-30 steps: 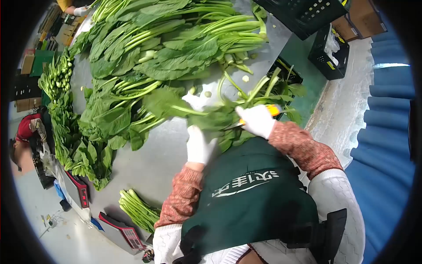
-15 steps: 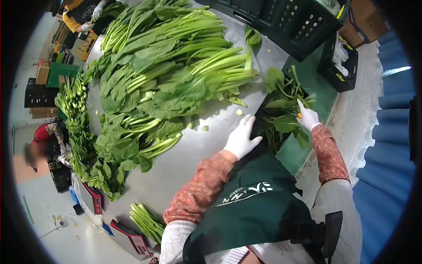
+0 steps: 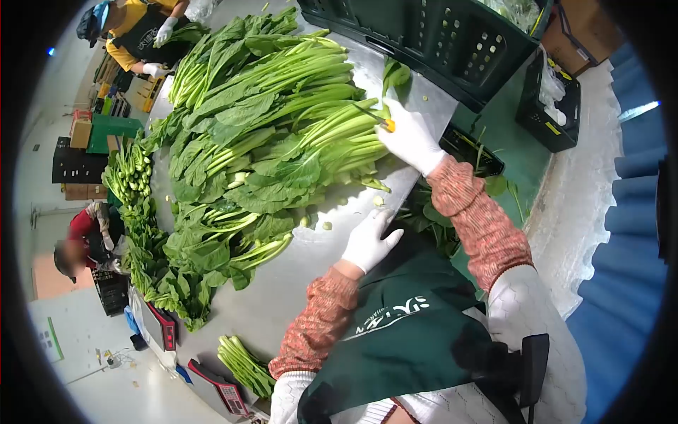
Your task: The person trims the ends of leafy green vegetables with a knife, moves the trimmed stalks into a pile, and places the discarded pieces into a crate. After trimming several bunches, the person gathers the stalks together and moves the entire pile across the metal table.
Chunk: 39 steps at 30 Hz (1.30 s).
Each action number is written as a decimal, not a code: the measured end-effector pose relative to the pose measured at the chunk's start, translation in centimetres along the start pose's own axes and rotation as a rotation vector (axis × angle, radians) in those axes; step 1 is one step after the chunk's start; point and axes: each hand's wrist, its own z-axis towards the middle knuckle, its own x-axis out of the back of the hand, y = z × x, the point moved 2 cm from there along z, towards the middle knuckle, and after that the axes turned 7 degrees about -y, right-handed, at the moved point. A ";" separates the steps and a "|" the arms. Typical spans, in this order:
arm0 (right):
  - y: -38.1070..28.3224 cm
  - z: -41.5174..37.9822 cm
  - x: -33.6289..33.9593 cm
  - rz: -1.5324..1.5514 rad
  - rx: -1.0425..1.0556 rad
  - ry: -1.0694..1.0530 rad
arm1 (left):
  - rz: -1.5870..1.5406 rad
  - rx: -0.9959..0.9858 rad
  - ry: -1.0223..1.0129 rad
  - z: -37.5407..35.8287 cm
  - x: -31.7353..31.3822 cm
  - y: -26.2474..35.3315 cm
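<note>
My right hand [image 3: 412, 138], in a white glove, is over the right end of the pile of leafy greens [image 3: 282, 127] on the metal table. Its fingers are closed round a small knife [image 3: 388, 125] with an orange handle, and a thin dark blade points left over the pale stems. My left hand [image 3: 370, 240], gloved too, is at the table's near edge with thumb and fingers apart and nothing in it. Just above its fingertips lies a small cut stem end [image 3: 378, 201]. Below my right forearm, loose leaves [image 3: 427, 215] fill a dark container, partly hidden.
A big dark green crate [image 3: 424, 42] stands at the table's far right. Another black crate [image 3: 547, 106] sits on the floor. Red scales [image 3: 219, 389] and a bunch of stems [image 3: 245, 364] are at the lower left. Two co-workers, one in a yellow sleeve [image 3: 121, 53], work across the table.
My right hand has moved up and left with the knife, from above the leaf container to the stems on the table. My left hand has shifted slightly down and left.
</note>
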 end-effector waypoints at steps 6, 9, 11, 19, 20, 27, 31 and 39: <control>10.0 -9.0 4.1 0.023 -0.065 -0.026 | -0.021 0.062 0.100 -2.1 1.1 -1.5; 11.0 -11.0 4.4 -0.280 -0.128 -0.104 | -0.008 0.063 0.086 -2.1 1.0 -1.9; 9.2 -9.8 4.0 -0.170 -0.068 0.067 | 0.026 0.028 0.062 -1.8 0.7 -2.0; 2.0 -4.8 -0.5 -0.121 0.167 -0.057 | 0.090 -0.132 0.063 -0.9 3.7 0.5; 1.7 -5.9 0.5 -0.027 0.191 -0.060 | 0.127 -0.158 0.103 -1.3 4.5 1.0; -3.2 -13.3 6.0 0.410 0.201 -0.161 | 0.510 -0.477 0.662 -3.7 10.2 8.4; -7.2 -14.8 5.9 0.407 0.352 -0.229 | 0.513 -0.410 0.519 -3.4 9.2 9.0; -5.2 -16.4 -1.2 0.259 0.177 0.066 | 0.349 -0.189 0.467 -3.2 7.7 5.5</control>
